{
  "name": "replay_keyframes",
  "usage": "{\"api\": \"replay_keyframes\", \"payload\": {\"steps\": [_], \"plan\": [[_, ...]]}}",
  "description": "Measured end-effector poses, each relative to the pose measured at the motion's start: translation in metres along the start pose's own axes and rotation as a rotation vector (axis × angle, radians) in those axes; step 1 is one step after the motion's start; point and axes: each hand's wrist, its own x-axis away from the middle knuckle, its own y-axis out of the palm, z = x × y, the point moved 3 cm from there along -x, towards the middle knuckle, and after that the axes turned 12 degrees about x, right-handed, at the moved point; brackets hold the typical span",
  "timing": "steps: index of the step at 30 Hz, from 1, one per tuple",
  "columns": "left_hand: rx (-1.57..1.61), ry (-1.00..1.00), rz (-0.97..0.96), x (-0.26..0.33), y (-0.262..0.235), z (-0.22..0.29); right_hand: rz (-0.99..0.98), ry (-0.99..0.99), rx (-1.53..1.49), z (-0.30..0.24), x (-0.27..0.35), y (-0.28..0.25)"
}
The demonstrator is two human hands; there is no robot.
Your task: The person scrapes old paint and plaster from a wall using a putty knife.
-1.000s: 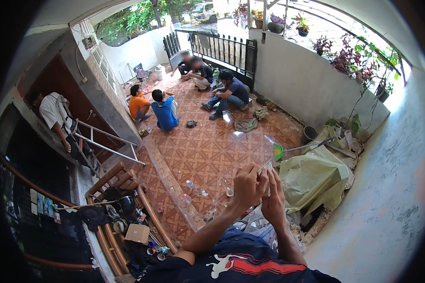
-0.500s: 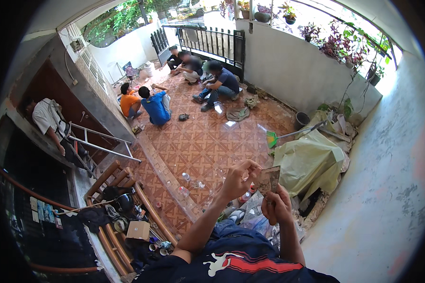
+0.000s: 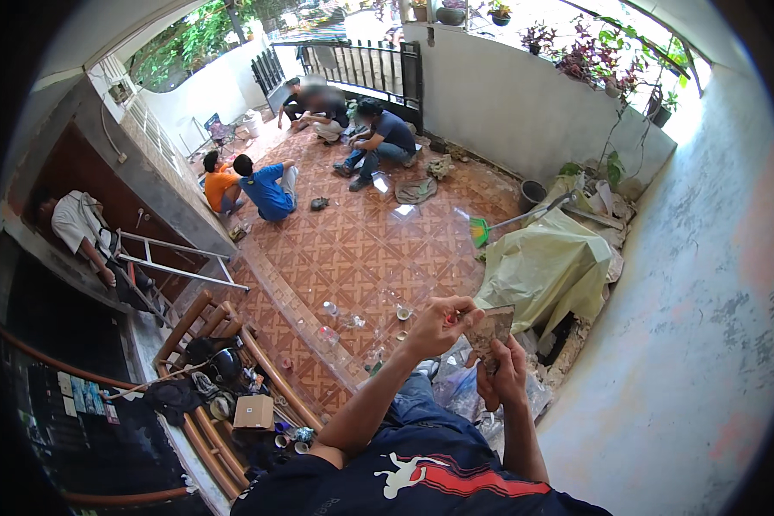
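Observation:
My right hand (image 3: 505,380) holds a small flat grey-brown piece (image 3: 490,328), like a folded sheet or card, upright in front of me. My left hand (image 3: 439,325) is just to its left, fingertips pinched at the piece's top edge, with a small reddish spot showing at the fingers. Both forearms rise from my dark blue shirt with its red and white print (image 3: 430,477). I cannot tell what the piece is made of.
Below lies a patterned tiled floor (image 3: 361,241) with small jars and bottles (image 3: 335,320). A yellow-green tarp (image 3: 546,271) covers a heap on the right beside a white wall (image 3: 688,344). Several people sit by a black gate (image 3: 353,64). A wooden bench (image 3: 224,387) holds bags and a box.
My hands have come apart slightly and moved lower and to the right in the view. The flat piece now shows clearly between them.

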Motion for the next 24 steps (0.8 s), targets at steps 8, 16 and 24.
{"api": "replay_keyframes", "payload": {"steps": [8,16,24], "plan": [[-0.219,0.346,0.135,-0.017,0.019,0.046,0.136,-0.145,0.375,-0.019,0.023,-0.023],[-0.189,0.267,0.145,-0.005,0.036,0.056,0.553,-0.277,0.815,-0.017,0.042,-0.012],[-0.173,0.188,0.138,-0.011,0.031,0.053,0.604,-0.393,0.786,-0.030,0.049,0.000]]}}
